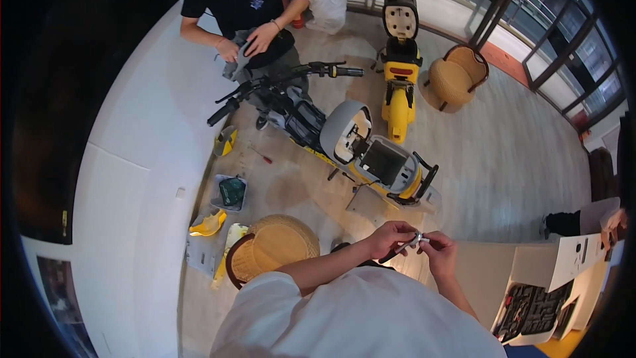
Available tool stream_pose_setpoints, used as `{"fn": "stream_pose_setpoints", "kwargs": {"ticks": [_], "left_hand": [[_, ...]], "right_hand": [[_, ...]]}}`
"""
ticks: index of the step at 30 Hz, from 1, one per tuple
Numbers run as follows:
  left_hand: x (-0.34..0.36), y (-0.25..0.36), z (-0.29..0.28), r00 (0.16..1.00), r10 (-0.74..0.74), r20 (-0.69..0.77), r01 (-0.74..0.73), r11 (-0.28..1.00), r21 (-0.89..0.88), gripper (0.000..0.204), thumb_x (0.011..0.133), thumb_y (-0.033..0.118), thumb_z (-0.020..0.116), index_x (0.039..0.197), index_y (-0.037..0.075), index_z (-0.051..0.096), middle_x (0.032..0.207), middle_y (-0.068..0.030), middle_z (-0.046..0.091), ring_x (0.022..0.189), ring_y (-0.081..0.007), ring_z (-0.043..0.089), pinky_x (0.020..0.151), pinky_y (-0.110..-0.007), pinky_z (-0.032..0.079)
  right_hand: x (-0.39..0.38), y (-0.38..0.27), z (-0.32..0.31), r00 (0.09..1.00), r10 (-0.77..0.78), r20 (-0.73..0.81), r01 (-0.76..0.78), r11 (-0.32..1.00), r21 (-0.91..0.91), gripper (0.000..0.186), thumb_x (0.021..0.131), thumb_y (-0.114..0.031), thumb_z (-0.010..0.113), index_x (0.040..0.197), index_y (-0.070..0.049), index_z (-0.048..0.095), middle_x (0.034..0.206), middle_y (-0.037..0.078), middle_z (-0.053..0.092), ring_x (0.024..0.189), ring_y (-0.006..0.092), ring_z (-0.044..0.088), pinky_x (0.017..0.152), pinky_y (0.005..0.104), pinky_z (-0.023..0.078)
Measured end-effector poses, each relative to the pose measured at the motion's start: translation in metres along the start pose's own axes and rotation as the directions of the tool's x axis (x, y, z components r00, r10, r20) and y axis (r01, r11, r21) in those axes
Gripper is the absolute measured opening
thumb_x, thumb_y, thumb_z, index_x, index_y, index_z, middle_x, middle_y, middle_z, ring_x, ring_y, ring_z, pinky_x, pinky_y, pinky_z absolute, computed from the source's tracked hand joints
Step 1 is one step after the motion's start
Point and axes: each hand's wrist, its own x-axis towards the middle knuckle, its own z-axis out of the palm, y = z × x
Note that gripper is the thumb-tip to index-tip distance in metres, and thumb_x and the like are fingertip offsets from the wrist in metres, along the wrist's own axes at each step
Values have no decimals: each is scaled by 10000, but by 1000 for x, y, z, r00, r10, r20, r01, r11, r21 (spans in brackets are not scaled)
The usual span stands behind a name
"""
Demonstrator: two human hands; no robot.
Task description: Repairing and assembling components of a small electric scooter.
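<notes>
In front of my chest, both hands are on a small ratchet wrench [412, 242] with a silver head and a dark handle. My left hand [391, 238] is closed around its shaft, and the handle's dark end sticks out below the fingers. At the silver head, my right hand [438, 250] pinches with thumb and fingertips; whether a separate socket sits there is too small to tell. Beyond my hands stands a yellow and grey electric scooter [358, 152], its seat [346, 131] tipped up over an uncovered storage bin [383, 162].
A co-worker [245, 13] holds a grey part by the handlebars. Behind stand a yellow scooter [399, 86] and a wicker chair [457, 78]. At left are a round wicker seat [275, 245], yellow panels [209, 224], a bin [229, 193] and a screwdriver [265, 158]. An open toolbox [533, 308] lies right.
</notes>
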Motion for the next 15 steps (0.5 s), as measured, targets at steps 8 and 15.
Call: {"fn": "stream_pose_setpoints", "kwargs": {"ticks": [8, 15], "left_hand": [[20, -8, -4, 997, -77, 31, 78, 997, -30, 205, 922, 193, 641, 1070, 59, 688, 886, -20, 682, 737, -115, 626, 563, -269, 529], [30, -20, 5, 962, -256, 92, 268, 949, -163, 205, 969, 230, 568, 1104, 95, 642, 858, -6, 654, 736, -110, 616, 565, -332, 527]], "right_hand": [[-6, -1, -12, 990, 69, -120, -72, 997, -21, 166, 767, 135, 678, 916, 65, 661, 873, 119, 656, 719, 180, 645, 642, 279, 559], [-20, 10, -16, 922, -354, -157, 243, 844, -477, 192, 708, 114, 747, 867, 24, 689, 889, 112, 666, 798, 183, 649, 640, 282, 517]]}}
